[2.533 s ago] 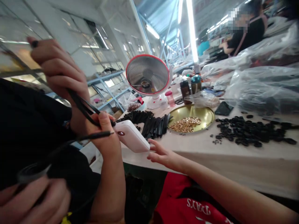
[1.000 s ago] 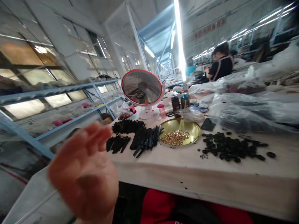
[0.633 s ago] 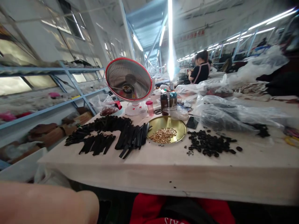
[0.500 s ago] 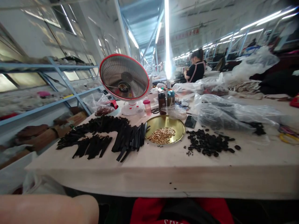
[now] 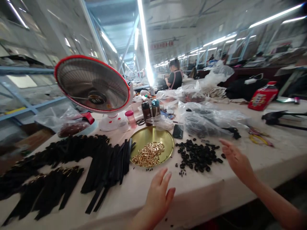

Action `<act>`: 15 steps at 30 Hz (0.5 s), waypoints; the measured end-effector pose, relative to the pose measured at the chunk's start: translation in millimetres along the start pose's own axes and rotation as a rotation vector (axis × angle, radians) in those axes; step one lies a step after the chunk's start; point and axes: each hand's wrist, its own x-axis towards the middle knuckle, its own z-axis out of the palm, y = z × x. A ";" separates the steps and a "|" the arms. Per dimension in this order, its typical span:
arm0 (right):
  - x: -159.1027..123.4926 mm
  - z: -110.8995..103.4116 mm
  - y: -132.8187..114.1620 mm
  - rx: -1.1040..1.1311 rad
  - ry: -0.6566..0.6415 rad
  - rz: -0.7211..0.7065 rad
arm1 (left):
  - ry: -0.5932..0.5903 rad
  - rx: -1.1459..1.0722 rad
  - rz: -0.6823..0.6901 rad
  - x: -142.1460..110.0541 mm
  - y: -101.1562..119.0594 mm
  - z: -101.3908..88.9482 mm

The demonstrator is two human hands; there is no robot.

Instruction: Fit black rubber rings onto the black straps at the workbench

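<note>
My left hand is over the front of the table, fingers apart and holding nothing. Just beyond it lies a round gold tray with a heap of small gold metal fittings. My right hand reaches in from the right, fingers stretched out and empty. Beside its fingertips a pile of black round pieces is spread on the table. Left of the tray are bundles of black straps, and more short black straps with gold ends lie nearer the front.
A red-rimmed fan stands behind the straps. Bottles, a pink-lidded cup, a dark phone-like slab and clear plastic bags sit behind the tray. Yellow-handled scissors and a red jug are at right. A person works farther back.
Both my hands have come up over the table, where earlier only part of an arm showed at lower left. The view has moved closer and turned right, bringing the red jug into sight.
</note>
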 end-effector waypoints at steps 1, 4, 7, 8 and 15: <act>3.7 2.3 19.6 -0.007 -0.032 0.025 | -0.048 -0.002 -0.005 14.1 -0.6 11.4; 14.7 17.7 69.9 -0.023 -0.131 0.008 | -0.129 -0.003 -0.027 71.5 6.4 36.5; 32.7 36.4 96.3 -0.087 -0.199 -0.088 | -0.141 0.038 -0.056 134.6 11.5 55.7; 40.5 41.2 100.7 -0.111 -0.225 -0.112 | -0.142 0.059 -0.062 153.2 11.1 61.5; 88.2 58.1 119.8 -0.063 -0.270 -0.106 | -0.241 0.161 0.091 243.4 8.1 101.6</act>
